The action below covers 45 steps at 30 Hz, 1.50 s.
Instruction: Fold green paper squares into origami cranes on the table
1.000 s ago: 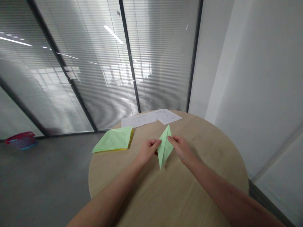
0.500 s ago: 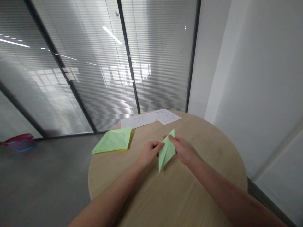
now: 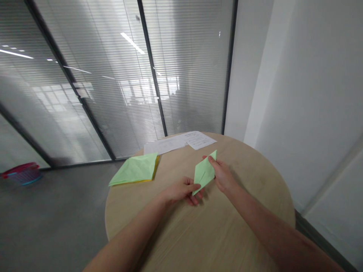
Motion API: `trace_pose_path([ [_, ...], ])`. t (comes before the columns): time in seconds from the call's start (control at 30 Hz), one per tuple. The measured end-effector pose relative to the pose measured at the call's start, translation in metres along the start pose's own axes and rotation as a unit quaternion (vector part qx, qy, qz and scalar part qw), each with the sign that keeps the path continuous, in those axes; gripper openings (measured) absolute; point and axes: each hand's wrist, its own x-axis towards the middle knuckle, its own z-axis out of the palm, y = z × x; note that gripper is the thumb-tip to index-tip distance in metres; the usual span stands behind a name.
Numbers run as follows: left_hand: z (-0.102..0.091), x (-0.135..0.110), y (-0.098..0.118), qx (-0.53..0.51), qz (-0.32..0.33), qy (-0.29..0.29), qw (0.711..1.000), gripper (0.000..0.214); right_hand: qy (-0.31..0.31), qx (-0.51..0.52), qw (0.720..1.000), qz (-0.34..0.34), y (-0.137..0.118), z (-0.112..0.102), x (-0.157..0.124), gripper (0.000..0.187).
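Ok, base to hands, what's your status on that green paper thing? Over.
Left hand pinching lower tip, right hand pinching upper corner. Folded green paper held tilted over the table. Green stack and white sheets lie apart, not blocking.

We can't really read anything here. The white printed sheets (image 3: 181, 142) at the far edge of the tabletop (image 3: 227, 234) have lines of print on them, but it's way too small and blurry to make out.
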Motion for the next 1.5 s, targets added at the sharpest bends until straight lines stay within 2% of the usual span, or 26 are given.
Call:
trace_pose_path([
  [0.17,-0.001,-0.002,0.002,-0.007,-0.014,-0.012,1.0,0.048,0.022,-0.002,1.0,-0.004,0.001,-0.005,0.005,0.052],
  [0.33,-0.006,-0.005,0.005,0.002,-0.014,-0.044,0.999,0.046,0.064,0.057,0.996,-0.011,0.001,-0.009,0.01,0.045],
  [0.5,-0.015,-0.011,0.009,0.055,-0.021,-0.077,0.995,0.041,0.13,0.123,0.984,-0.014,-0.004,-0.023,0.021,0.032],
  [0.57,-0.021,-0.012,0.011,0.075,-0.008,-0.031,0.997,0.039,0.135,0.13,0.982,-0.006,-0.006,-0.026,0.023,0.029],
  [0.63,-0.026,-0.01,0.012,0.081,0.026,0.077,0.993,0.038,0.108,0.119,0.987,0.009,-0.005,-0.024,0.021,0.03],
  [0.7,-0.028,-0.007,0.013,0.073,0.076,0.193,0.975,0.037,0.061,0.083,0.995,0.015,-0.003,-0.017,0.015,0.034],
  [0.73,-0.028,-0.006,0.013,0.064,0.099,0.226,0.967,0.037,0.036,0.06,0.997,0.013,-0.002,-0.013,0.01,0.037],
  [0.77,-0.027,-0.005,0.013,0.054,0.118,0.236,0.963,0.038,0.014,0.035,0.999,0.01,-0.001,-0.008,0.005,0.04],
  [0.83,-0.023,-0.003,0.013,0.037,0.137,0.211,0.967,0.04,-0.034,-0.015,0.999,0.012,0.0,0.002,-0.004,0.046],
  [0.97,-0.012,0.0,0.009,0.025,0.119,0.173,0.977,0.04,-0.083,-0.065,0.994,0.012,0.001,0.011,-0.014,0.047],
  [1.13,-0.01,0.004,0.007,0.023,0.122,0.22,0.968,0.036,-0.042,-0.05,0.997,-0.044,0.002,0.005,-0.006,0.04],
  [1.27,-0.011,0.004,0.008,0.029,0.129,0.258,0.957,0.032,-0.015,-0.058,0.998,-0.038,0.002,0.0,-0.001,0.039],
  [1.5,-0.012,0.005,0.008,0.047,0.134,0.25,0.958,0.032,-0.037,-0.075,0.996,-0.029,0.003,0.002,-0.003,0.036],
])
